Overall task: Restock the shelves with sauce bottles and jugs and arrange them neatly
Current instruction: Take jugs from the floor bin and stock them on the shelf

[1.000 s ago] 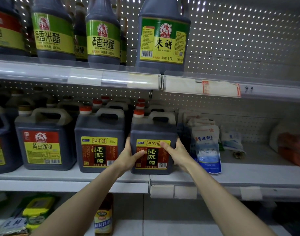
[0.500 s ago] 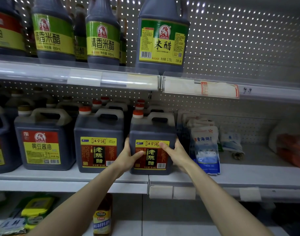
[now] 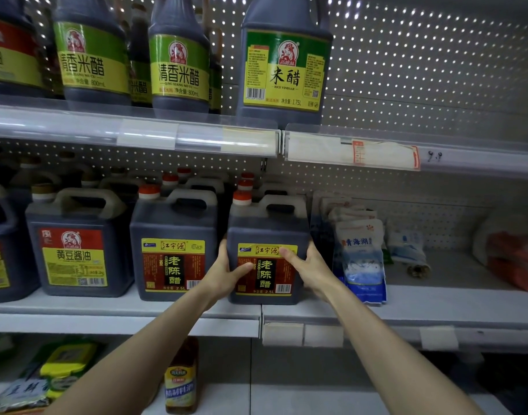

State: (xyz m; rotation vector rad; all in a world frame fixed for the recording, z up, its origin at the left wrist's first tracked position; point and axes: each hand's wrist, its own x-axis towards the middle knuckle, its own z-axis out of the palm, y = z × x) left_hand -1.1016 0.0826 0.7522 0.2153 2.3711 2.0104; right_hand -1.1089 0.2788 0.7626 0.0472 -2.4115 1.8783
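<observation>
Shop shelf (image 3: 436,307), middle tier: we clamped left hand (image 3: 226,274) and right hand (image 3: 309,269) on vinegar jug (image 3: 267,235), squaring label beside matching jug (image 3: 174,253).

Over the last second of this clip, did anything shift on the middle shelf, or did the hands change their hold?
Nothing visibly changed. The left hand and right hand stay clasped on either side of the dark vinegar jug, which stands on the middle shelf beside its matching jug as before.
</observation>
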